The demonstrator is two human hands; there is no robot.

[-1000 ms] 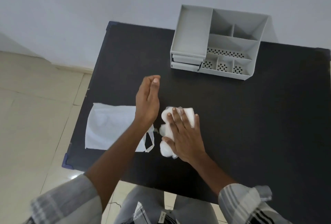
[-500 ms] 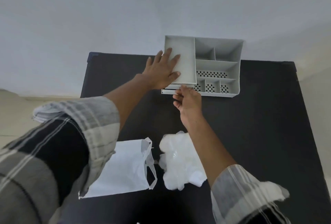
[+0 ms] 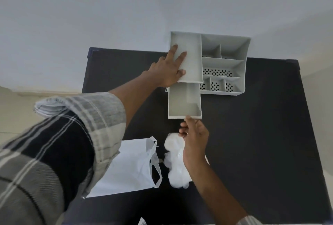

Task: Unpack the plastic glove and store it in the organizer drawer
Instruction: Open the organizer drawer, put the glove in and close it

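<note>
A grey organizer [image 3: 241,57] stands at the far edge of the black table [image 3: 261,134]. Its top drawer [image 3: 183,104] is pulled out toward me and holds nothing. My left hand [image 3: 169,69] lies flat on the organizer's left top panel, fingers spread. My right hand [image 3: 194,134] pinches the drawer's front edge with thumb and fingers. A crumpled white plastic glove [image 3: 175,169] lies on the table just below that hand, partly hidden by my wrist.
A flat white plastic bag [image 3: 129,167] with handles lies left of the glove. The organizer has several open compartments with perforated floors on its right side. A pale wall rises behind the table; floor tiles show at the left.
Both hands left the glove and went to the organizer. The right hand then slid the top drawer out toward me, while the left hand kept pressing on the organizer's top.
</note>
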